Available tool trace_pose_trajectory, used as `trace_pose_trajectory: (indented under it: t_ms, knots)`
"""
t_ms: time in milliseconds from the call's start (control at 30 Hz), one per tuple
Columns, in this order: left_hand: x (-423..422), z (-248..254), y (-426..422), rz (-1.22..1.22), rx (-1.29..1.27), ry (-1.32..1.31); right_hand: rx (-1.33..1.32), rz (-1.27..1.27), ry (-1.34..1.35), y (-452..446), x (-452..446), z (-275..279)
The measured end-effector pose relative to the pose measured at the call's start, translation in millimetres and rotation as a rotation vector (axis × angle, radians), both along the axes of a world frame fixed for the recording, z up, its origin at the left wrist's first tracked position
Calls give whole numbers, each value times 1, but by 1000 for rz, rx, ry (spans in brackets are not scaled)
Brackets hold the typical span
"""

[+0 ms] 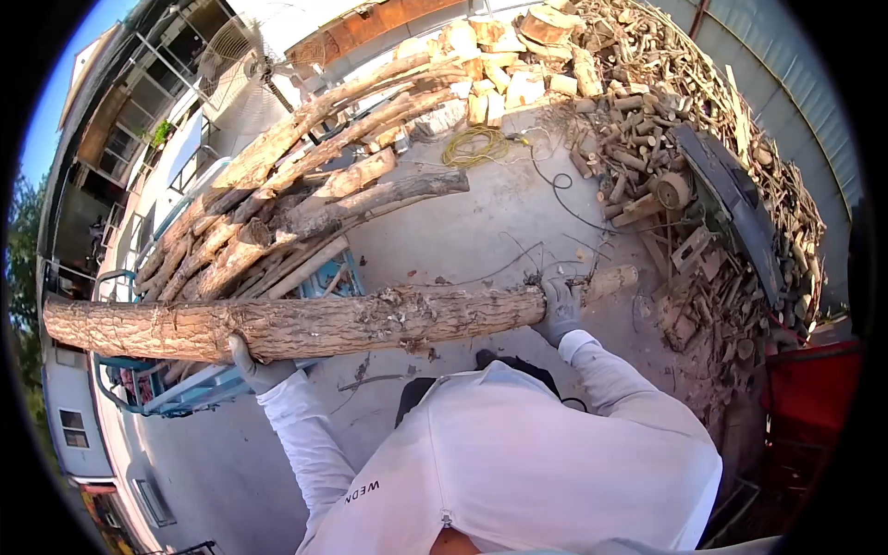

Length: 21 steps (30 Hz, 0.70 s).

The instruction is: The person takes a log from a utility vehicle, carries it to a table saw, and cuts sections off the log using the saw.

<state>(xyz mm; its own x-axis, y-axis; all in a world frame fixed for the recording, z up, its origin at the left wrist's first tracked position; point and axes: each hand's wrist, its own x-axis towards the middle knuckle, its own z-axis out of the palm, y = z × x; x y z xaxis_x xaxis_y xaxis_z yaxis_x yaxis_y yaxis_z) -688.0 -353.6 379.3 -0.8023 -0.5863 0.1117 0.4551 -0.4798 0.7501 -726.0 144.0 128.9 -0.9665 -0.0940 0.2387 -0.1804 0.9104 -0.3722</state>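
A long, thick log [398,319] with rough brown bark lies across the view in front of my body. My left hand [259,366], in a grey glove, holds the near side of its thicker left part, with some fingers hidden under the wood. Toward the thinner right end, my right hand [559,313] is closed over the log, also gloved in grey. A pale stub [610,280] sticks out beyond it. Behind the log's left half, a stack of long logs [245,236] rests on a blue metal cart [217,384].
A heap of split firewood [638,139] rises at the back right, beside a dark sheet [726,199]. Cut rounds [546,26] are piled at the back. A yellow cable coil [474,146] and twigs lie on the concrete floor [430,240]. A large fan [254,69] stands back left.
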Motion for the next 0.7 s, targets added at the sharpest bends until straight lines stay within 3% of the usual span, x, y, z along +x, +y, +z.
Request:
trace_pose_trajectory:
  t_ms: [233,300,333,400,467,533,567,633,667,700]
  knots:
    - [43,12,129,-237,-83,69,-38,-238,-100,77,111,-43]
    - [52,13,165,-286,-90,58,-17,-366,-402,89,131,-27]
    - [59,16,187,-302,-98,49,-9,-374,-415,95,139,-28]
    - [80,28,232,-335,-88,56,-96,-503,-709,104,159,-24]
    - [92,30,266,-395,-160,25,-203,-537,-752,110,171,-37]
    - [90,19,286,-394,-143,16,-484,-573,-747,114,184,-55]
    - [84,3,287,-307,-318,25,-489,-581,-755,117,191,-63]
    - [84,24,332,-427,-172,135,-494,-211,-832,140,189,-45]
    - [81,17,344,-424,-159,141,-653,-106,-741,157,191,-32]
    - [79,6,351,-154,-859,434,-813,5,-657,166,199,26]
